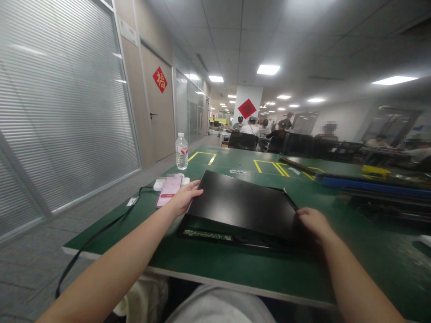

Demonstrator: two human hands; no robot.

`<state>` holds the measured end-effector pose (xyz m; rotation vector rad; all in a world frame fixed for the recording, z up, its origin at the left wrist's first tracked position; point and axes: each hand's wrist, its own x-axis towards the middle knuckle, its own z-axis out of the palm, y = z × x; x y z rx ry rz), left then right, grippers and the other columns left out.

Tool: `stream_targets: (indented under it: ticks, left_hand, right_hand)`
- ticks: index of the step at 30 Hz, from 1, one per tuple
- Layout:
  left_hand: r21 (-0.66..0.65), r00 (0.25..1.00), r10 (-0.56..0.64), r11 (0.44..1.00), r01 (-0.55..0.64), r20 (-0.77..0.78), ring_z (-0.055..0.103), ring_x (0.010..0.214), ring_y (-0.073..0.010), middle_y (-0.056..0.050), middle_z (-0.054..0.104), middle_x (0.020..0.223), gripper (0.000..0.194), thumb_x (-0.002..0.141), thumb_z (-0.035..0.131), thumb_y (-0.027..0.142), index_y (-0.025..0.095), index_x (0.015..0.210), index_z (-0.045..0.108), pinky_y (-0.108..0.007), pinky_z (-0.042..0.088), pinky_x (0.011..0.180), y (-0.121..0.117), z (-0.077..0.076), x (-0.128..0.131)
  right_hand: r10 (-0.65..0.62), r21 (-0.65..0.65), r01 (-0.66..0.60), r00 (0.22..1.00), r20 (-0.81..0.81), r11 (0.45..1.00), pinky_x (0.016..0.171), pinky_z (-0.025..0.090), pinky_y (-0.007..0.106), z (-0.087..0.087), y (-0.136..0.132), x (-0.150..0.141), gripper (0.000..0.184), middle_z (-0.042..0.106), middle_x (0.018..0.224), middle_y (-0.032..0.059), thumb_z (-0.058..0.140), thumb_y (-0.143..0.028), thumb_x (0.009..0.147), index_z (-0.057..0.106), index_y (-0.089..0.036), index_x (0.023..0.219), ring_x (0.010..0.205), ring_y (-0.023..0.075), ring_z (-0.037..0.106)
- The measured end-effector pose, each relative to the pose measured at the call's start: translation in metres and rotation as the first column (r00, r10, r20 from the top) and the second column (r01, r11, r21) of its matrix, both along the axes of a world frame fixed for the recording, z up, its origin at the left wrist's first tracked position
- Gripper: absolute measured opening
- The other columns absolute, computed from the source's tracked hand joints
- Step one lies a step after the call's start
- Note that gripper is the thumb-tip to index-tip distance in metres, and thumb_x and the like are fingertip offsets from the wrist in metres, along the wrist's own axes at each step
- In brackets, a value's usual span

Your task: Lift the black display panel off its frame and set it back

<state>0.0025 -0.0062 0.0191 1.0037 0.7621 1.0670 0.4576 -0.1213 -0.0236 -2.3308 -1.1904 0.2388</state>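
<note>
Evidently, dark display panel (242, 197) held between left grip (184, 198) and right grip (313, 220), near circuit-board strip (207, 234) | left pinched nearly closed on panel's edge; right's closure unclear | probably light, stiff, slick, crack-prone; best supported by opposite edges

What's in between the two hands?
A shiny, flat black panel lies between the left hand and the right hand, in the head view.

Panel (242, 202) smooth, satin sheen. Tabletop (208, 264) smooth, faintly glossy. Bottle (182, 154) at eleven o'clock, clear shiny plastic. Door (158, 112) at ten, matt. Floor (20, 278) at eight, matt, carpet-like.
</note>
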Motion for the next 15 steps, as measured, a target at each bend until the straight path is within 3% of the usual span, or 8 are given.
stream_targets:
  ticks: [6,11,15]
  left_hand:
    - [0.060,0.998,-0.019,0.998,0.015,0.067,0.070,0.105,-0.0257,-0.012,0.073,0.117,0.081,0.061,0.078,0.002,0.015,0.136,0.052,-0.035,0.056,0.092,-0.005,0.004,0.003]
    - [0.109,0.993,-0.031,0.994,0.019,0.110,0.068,0.110,-0.0256,-0.010,0.070,0.123,0.078,0.063,0.075,0.002,0.017,0.137,0.053,-0.035,0.054,0.095,-0.010,0.009,0.005]
    - [0.110,0.990,0.089,0.989,-0.101,0.105,0.067,0.112,-0.0252,-0.009,0.070,0.123,0.068,0.073,0.074,0.013,0.018,0.138,0.054,-0.034,0.052,0.096,0.002,0.007,0.000]
  right_hand:
    - [-0.085,0.115,0.091,0.995,-0.050,0.989,0.076,0.051,0.030,-0.001,0.002,0.004,0.027,0.076,0.101,0.0089,0.060,-0.025,0.075,0.076,-0.021,0.096,0.092,0.0243,0.070]
    - [-0.122,0.186,0.175,0.957,-0.265,0.967,0.081,0.053,0.035,-0.003,0.003,0.005,0.029,0.074,0.109,0.0143,0.061,-0.035,0.078,0.075,-0.016,0.094,0.099,0.0283,0.069]
    - [0.032,0.309,0.107,0.910,-0.413,0.945,0.075,0.056,0.035,0.004,0.002,0.000,0.037,0.075,0.102,0.0126,0.060,-0.039,0.080,0.073,-0.015,0.105,0.094,0.0280,0.070]
